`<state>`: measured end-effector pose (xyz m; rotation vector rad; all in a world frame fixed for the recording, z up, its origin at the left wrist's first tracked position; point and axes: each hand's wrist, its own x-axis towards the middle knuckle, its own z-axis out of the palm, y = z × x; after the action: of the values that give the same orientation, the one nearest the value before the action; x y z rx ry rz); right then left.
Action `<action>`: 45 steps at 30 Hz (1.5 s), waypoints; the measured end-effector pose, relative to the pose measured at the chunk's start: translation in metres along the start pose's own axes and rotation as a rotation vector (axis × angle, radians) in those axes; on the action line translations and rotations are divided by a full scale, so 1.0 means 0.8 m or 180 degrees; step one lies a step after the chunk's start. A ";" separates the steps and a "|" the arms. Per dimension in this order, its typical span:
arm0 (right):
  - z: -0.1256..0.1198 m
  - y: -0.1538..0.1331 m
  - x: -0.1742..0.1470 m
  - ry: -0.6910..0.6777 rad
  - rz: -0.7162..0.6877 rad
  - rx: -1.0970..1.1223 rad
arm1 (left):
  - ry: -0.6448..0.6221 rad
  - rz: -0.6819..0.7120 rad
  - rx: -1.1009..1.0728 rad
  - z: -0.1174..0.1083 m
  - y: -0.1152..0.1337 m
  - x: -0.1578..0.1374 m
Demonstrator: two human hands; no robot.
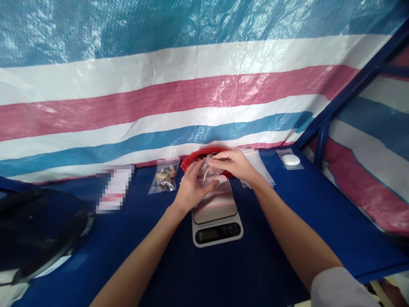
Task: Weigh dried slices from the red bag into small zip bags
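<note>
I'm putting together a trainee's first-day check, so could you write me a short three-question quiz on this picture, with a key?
1. Multiple choice: as the picture shows it, where does the bag of brownish pieces lie relative to the scale?
A) On its pan
B) To its left
C) To its right

2. True or false: the right hand holds a clear plastic bag by its fingers.

3. Fill in the blank: the scale stands on a ____ tabletop.

Key: 1. B; 2. True; 3. blue
</note>
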<state>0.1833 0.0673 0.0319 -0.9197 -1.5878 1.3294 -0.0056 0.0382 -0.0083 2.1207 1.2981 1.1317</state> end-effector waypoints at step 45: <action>-0.045 0.012 0.023 0.0072 -0.0301 -0.2278 | 0.0400 0.0043 0.0279 -0.045 0.012 0.015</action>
<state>0.2103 0.0986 0.0279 -1.2449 -2.1029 0.6670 -0.0267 0.0416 0.0247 2.1536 1.4155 1.2528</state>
